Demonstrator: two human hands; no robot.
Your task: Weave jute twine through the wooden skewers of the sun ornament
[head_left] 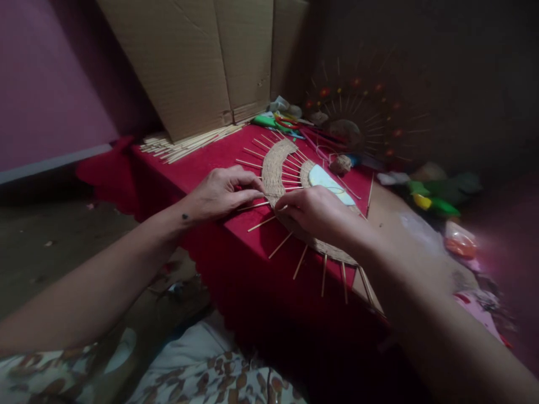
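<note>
A half-round sunburst of thin wooden sticks, with a woven band of brown twine (274,165), lies on the red cloth. A smaller woven twine arc with a pale mint half-circle panel (330,185) sits at its centre. My left hand (229,193) pinches the band's outer edge between thumb and fingers, beside the stick ends. Just right of it, my right hand (315,210) is closed in a pinch over the band, at what looks like a strand of twine. Its fingertips are partly hidden, and the hand covers part of the weave.
A bundle of loose sticks (189,145) lies along the far edge, below a tall cardboard sheet (197,62). Green-handled scissors or similar tools (265,120) and a ball of twine (340,164) lie behind the piece. A finished-looking sunburst with red dots (356,112) stands at the back right.
</note>
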